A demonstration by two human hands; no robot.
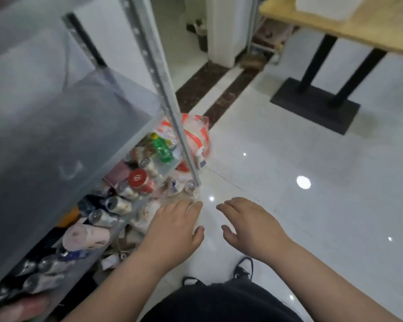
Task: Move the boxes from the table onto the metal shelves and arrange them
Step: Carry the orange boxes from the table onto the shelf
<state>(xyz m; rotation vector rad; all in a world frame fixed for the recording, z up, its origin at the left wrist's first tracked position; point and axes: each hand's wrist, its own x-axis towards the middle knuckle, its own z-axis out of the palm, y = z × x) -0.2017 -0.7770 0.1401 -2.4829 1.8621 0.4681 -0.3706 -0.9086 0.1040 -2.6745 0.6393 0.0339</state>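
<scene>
A grey metal shelf (pixel 63 126) fills the left of the head view, with its perforated upright post (pixel 165 89) running down to the floor. Under it lies a clear plastic box (pixel 126 201) packed with bottles, tubes and jars. My left hand (pixel 172 228) hovers flat over the box's near corner, fingers straight; contact is unclear. My right hand (pixel 254 226) hangs over the white floor beside it, fingers relaxed and holding nothing. At the top right stands the wooden table (pixel 368 26) with something white (pixel 323 5) on it, blurred.
A red-and-white plastic bag (pixel 193 133) sits on the floor behind the post. The table's black legs and base plate (pixel 316 105) stand at the right. A white pillar (pixel 226 31) and a dark bin (pixel 200 36) are at the back. Glossy white tiles stretch between shelf and table.
</scene>
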